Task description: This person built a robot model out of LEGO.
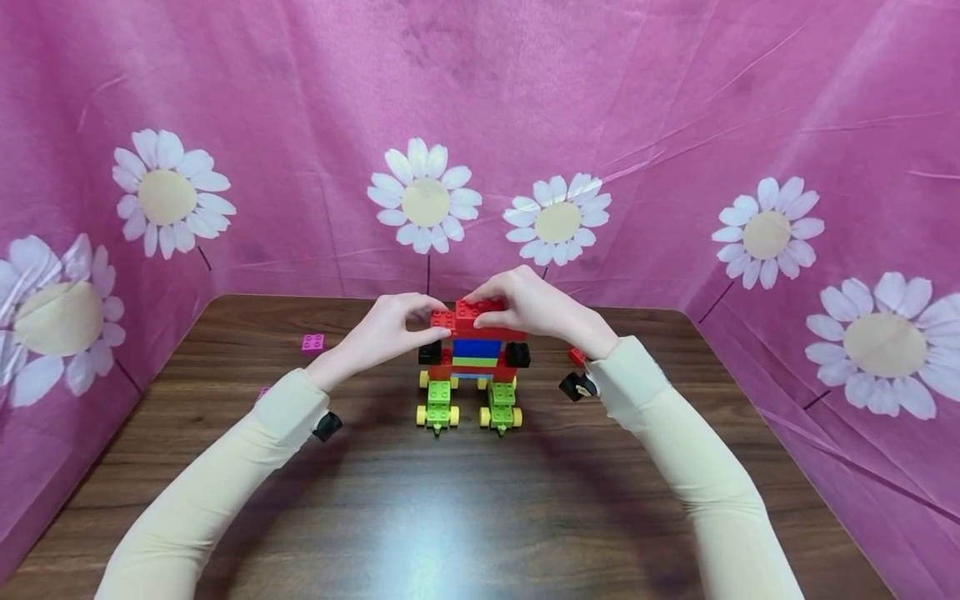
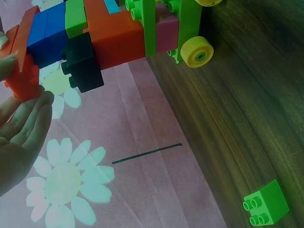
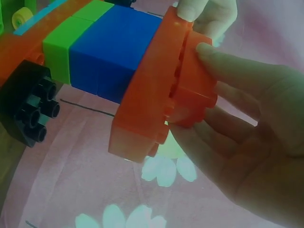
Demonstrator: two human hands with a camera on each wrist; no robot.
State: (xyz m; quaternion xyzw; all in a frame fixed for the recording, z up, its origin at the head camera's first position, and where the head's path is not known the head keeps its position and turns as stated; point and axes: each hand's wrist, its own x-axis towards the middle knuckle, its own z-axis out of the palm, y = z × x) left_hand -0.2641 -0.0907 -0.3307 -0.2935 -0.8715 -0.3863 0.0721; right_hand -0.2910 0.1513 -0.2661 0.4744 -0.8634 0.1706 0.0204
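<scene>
A tall toy-brick build stands at the middle of the table. Two green wheeled bases point(image 1: 438, 398) with yellow wheels point(image 2: 197, 52) carry it. Higher up are red, lime green and blue bricks point(image 1: 477, 348), with a black brick point(image 1: 517, 356) jutting from each side. Across the top lies a long red brick point(image 3: 142, 85); my left hand point(image 1: 386, 329) pinches its left end between thumb and fingers. A shorter red brick point(image 3: 192, 78) sits on the long one, and my right hand point(image 1: 525, 307) grips it with the thumb in front and fingers behind.
On the wooden table point(image 1: 420, 508), a pink brick point(image 1: 312, 342) lies at the left and a red brick point(image 1: 576, 357) near the right wrist. The left wrist view has a loose green brick point(image 2: 270, 204). Pink daisy cloth point(image 1: 480, 92) surrounds the table's back and sides.
</scene>
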